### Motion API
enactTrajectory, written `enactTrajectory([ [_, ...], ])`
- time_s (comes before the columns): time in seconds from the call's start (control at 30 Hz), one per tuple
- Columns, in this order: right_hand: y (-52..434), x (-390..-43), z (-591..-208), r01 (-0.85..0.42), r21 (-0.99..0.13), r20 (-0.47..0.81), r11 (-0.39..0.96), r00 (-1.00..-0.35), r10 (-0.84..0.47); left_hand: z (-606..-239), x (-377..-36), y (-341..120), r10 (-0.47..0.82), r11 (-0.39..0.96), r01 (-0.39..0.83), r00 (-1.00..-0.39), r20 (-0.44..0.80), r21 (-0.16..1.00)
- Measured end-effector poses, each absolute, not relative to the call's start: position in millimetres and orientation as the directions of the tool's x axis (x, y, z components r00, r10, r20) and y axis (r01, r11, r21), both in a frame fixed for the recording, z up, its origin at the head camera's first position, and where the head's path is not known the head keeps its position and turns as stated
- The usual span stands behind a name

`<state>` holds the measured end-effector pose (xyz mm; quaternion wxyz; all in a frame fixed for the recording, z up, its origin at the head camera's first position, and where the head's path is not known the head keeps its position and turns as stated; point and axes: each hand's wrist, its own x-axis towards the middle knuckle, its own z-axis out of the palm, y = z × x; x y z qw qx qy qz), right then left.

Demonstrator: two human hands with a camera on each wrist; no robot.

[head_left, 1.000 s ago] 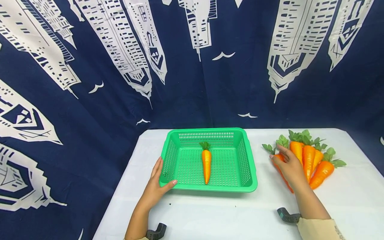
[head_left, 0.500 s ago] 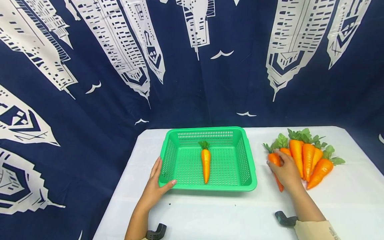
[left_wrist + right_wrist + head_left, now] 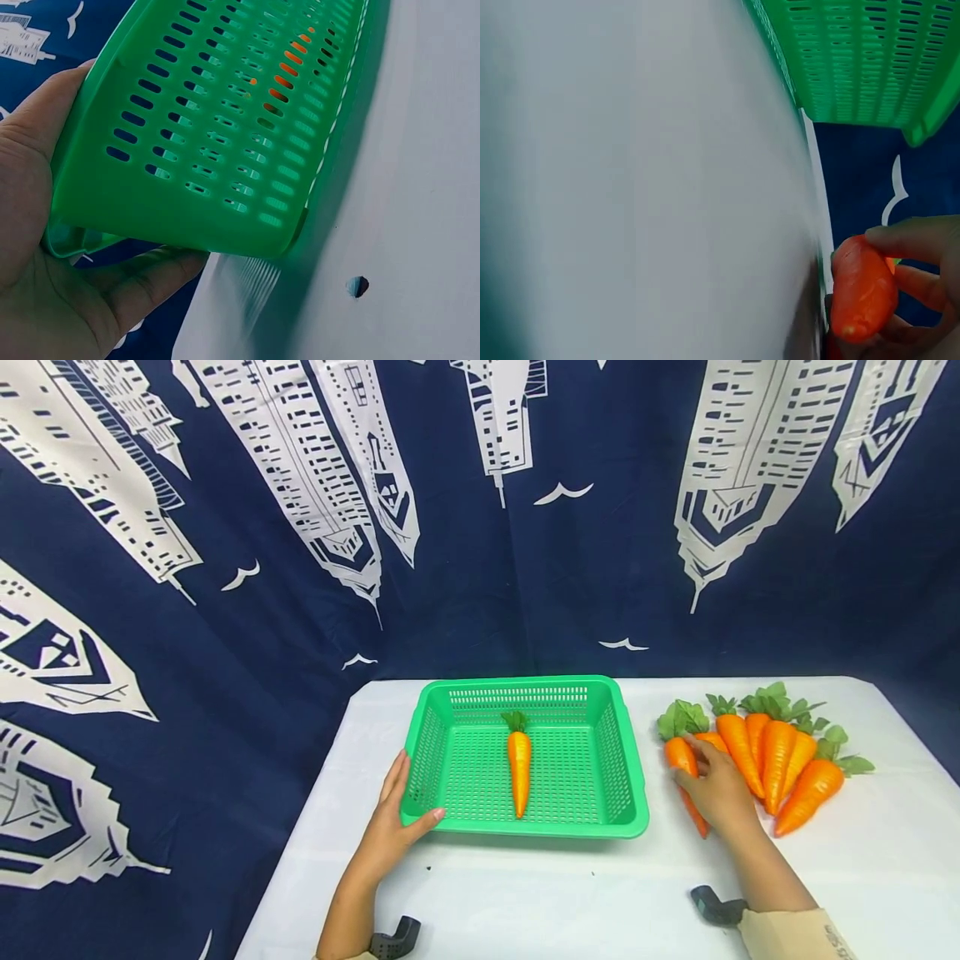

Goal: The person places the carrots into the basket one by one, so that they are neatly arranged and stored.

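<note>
A green slotted plastic basket (image 3: 525, 828) stands on the white-covered table, with one carrot (image 3: 519, 775) lying inside. My left hand (image 3: 386, 837) rests at its front left corner, thumb on the front rim and straight fingers along the left side; the left wrist view shows the hand (image 3: 45, 195) against the basket wall (image 3: 180, 217). On the right, my right hand (image 3: 720, 789) holds an orange carrot (image 3: 681, 757) with green leaves between thumb and fingers. In the right wrist view this carrot's tapered end (image 3: 864, 296) points toward the camera; the remaining fingers are partly hidden behind it.
Several other carrots (image 3: 780, 764) lie fanned out just right of my right hand, leaves toward the back. White table surface (image 3: 540, 893) lies in front of the basket. Behind the table hangs a dark blue cloth (image 3: 465, 602) with white buildings.
My right hand has taken hold of the leftmost carrot and drawn it slightly left, apart from the bunch. A few neighbouring carrots have shifted a little. The left hand and basket stay in place.
</note>
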<state>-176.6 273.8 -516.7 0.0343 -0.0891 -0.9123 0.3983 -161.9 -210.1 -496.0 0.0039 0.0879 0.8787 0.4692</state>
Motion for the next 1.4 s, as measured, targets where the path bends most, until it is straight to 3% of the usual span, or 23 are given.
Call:
enactTrajectory([
  [0.63, 255, -198, -455, 0.006, -0.782, 0.14, 0.623, -0.973, 0.185, -497, -164, -210, 0.162, 0.541, 0.162, -0.983, 0.086, 0.826],
  [1.4, 199, -222, -396, -0.221, -0.845, 0.256, 0.488, -0.967, 0.006, -494, -162, -208, 0.147, 0.556, 0.153, -0.985, 0.084, 0.817],
])
